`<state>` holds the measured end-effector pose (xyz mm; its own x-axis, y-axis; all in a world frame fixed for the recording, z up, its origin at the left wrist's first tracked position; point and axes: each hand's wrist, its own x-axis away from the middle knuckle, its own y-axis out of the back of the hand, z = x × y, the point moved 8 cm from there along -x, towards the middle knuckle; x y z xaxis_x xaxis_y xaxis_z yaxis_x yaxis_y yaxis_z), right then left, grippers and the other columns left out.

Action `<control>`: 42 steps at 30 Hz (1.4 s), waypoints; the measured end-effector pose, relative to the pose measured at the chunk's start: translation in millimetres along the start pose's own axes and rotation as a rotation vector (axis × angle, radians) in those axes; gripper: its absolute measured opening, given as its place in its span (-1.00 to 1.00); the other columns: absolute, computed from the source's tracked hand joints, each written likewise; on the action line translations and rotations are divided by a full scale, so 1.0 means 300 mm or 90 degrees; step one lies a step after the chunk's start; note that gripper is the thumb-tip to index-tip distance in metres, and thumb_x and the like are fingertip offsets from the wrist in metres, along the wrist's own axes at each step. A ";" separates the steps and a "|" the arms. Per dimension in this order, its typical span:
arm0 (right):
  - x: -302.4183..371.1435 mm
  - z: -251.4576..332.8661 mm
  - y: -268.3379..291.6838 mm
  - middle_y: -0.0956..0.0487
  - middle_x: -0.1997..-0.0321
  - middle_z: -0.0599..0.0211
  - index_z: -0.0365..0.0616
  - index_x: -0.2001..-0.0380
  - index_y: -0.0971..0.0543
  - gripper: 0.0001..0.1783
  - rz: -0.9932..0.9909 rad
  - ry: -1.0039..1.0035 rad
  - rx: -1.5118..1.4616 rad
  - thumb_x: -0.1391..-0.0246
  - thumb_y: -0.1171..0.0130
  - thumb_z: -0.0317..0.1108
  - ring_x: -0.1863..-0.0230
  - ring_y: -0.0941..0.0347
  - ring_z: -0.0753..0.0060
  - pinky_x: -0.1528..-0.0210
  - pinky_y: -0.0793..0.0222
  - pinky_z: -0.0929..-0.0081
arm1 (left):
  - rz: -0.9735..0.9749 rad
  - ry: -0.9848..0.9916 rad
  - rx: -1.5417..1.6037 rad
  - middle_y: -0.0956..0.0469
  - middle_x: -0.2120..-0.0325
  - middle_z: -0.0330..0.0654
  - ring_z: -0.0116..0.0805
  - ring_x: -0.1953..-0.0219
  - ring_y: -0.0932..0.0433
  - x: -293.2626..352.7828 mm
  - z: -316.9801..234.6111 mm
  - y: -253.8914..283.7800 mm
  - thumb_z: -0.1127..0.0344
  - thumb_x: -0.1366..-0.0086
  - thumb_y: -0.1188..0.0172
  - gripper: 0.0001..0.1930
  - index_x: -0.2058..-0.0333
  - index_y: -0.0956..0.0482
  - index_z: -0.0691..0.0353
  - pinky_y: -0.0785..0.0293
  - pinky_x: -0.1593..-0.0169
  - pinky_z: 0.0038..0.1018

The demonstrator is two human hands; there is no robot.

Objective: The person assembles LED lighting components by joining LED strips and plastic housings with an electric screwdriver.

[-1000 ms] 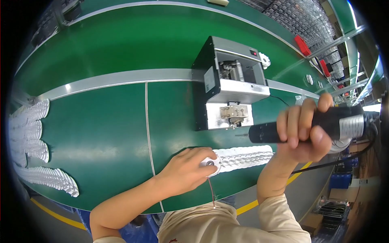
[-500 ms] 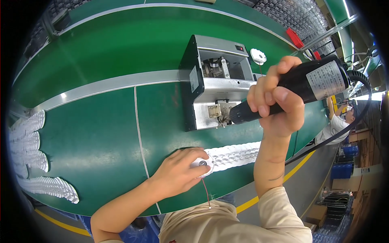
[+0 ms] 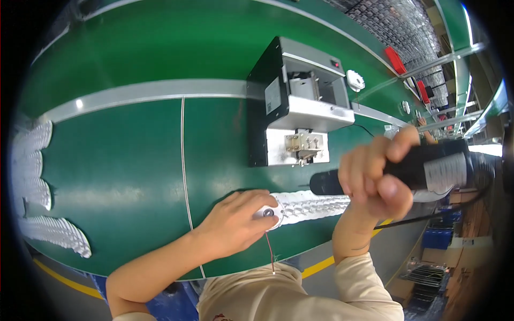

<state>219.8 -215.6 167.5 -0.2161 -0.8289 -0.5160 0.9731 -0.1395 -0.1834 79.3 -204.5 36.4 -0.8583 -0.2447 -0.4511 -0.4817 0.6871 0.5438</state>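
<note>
the left hand's (image 3: 235,222) fingers curl round a white disc (image 3: 268,213), thumb on the near side and forefinger on the far side, holding it flat on the bench at the left end of a row of overlapping white parts (image 3: 316,206). the right hand's (image 3: 377,174) fingers are wrapped tightly round a black power driver (image 3: 417,163), held raised over that row and roughly level, its thin bit (image 3: 304,185) pointing left. the bit looks clear of the disc, so no driving contact shows at this moment; i judge this piece to be partway through. the disc already has its dark centre and a thin red wire (image 3: 270,249) hanging toward the person, but the hand hides too much to tell which fasteners are in. the rest of the row lies ungripped beside it. past the bit stands a grey and black machine (image 3: 294,101), with another white round piece (image 3: 355,81) beyond its right side. farther out, at the left of the green bench (image 3: 123,160), lie stacked white parts (image 3: 56,232); whether those are finished or waiting, i cannot tell.
</note>
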 end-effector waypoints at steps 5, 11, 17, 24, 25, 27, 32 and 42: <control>0.095 0.032 -0.082 -0.32 0.76 0.38 -0.17 0.27 -0.26 -0.62 0.093 -0.066 -0.136 0.17 -0.17 -0.59 0.80 -0.29 0.48 0.76 -0.21 0.49 | -0.018 -0.008 -0.006 -0.43 0.17 -0.24 -0.26 0.07 -0.46 -0.009 -0.009 0.007 0.42 0.06 -0.23 -0.81 0.38 -0.57 0.15 -0.45 0.11 -0.37; 0.131 -0.015 -0.092 -0.40 0.63 0.35 -0.16 0.31 -0.29 -0.65 0.083 -0.062 -0.110 0.16 -0.20 -0.58 0.76 -0.31 0.48 0.71 -0.25 0.49 | -0.038 0.000 -0.007 -0.46 0.19 -0.22 -0.20 0.10 -0.49 0.003 0.004 0.002 0.40 0.04 -0.30 -0.89 0.45 -0.61 0.16 -0.47 0.13 -0.33; 0.142 -0.038 -0.086 -0.41 0.63 0.34 -0.16 0.31 -0.30 -0.65 0.059 -0.087 -0.096 0.17 -0.21 -0.57 0.76 -0.30 0.48 0.71 -0.26 0.49 | -0.044 0.005 0.013 -0.47 0.20 -0.22 -0.21 0.11 -0.50 -0.006 0.000 0.003 0.39 0.02 -0.30 -0.93 0.49 -0.61 0.17 -0.47 0.14 -0.33; 0.146 -0.030 -0.114 -0.41 0.64 0.38 -0.15 0.35 -0.33 -0.65 0.087 -0.065 -0.055 0.17 -0.29 -0.54 0.76 -0.31 0.52 0.70 -0.26 0.54 | -0.043 0.007 0.007 -0.47 0.19 -0.22 -0.21 0.10 -0.49 -0.001 0.004 0.003 0.38 0.01 -0.30 -0.93 0.49 -0.61 0.17 -0.46 0.14 -0.34; 0.146 -0.030 -0.117 -0.41 0.65 0.40 -0.15 0.36 -0.34 -0.66 0.093 -0.069 -0.051 0.17 -0.31 -0.53 0.76 -0.31 0.52 0.71 -0.26 0.54 | -0.044 0.007 0.007 -0.47 0.19 -0.22 -0.21 0.10 -0.49 0.000 0.004 0.003 0.38 0.01 -0.30 -0.93 0.49 -0.61 0.16 -0.46 0.13 -0.34; 0.152 -0.031 -0.111 -0.42 0.65 0.40 -0.15 0.36 -0.35 -0.66 0.083 -0.067 -0.051 0.17 -0.31 -0.53 0.76 -0.32 0.52 0.71 -0.26 0.54 | -0.045 0.008 0.007 -0.47 0.19 -0.22 -0.21 0.10 -0.49 0.000 0.006 0.004 0.38 0.01 -0.30 -0.93 0.49 -0.61 0.16 -0.46 0.13 -0.34; 0.152 -0.030 -0.105 -0.43 0.65 0.38 -0.16 0.36 -0.36 -0.68 0.066 -0.063 -0.056 0.16 -0.30 -0.54 0.77 -0.32 0.52 0.71 -0.27 0.53 | -0.038 0.008 0.014 -0.47 0.19 -0.22 -0.21 0.09 -0.49 -0.002 0.004 0.004 0.38 0.01 -0.30 -0.92 0.49 -0.61 0.16 -0.47 0.13 -0.34; 0.161 -0.023 -0.141 -0.47 0.64 0.28 -0.27 0.37 -0.39 -0.70 0.154 -0.032 -0.032 0.09 -0.33 -0.48 0.73 -0.37 0.43 0.67 -0.36 0.46 | -0.025 0.017 0.013 -0.46 0.19 -0.24 -0.20 0.06 -0.49 0.005 0.007 0.001 0.40 0.03 -0.30 -0.90 0.46 -0.61 0.15 -0.47 0.14 -0.34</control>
<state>167.6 -245.9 144.6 0.0277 -0.8613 -0.5074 0.9904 0.0923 -0.1025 78.3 -203.3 34.3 -0.8431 -0.2904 -0.4526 -0.5121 0.6903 0.5110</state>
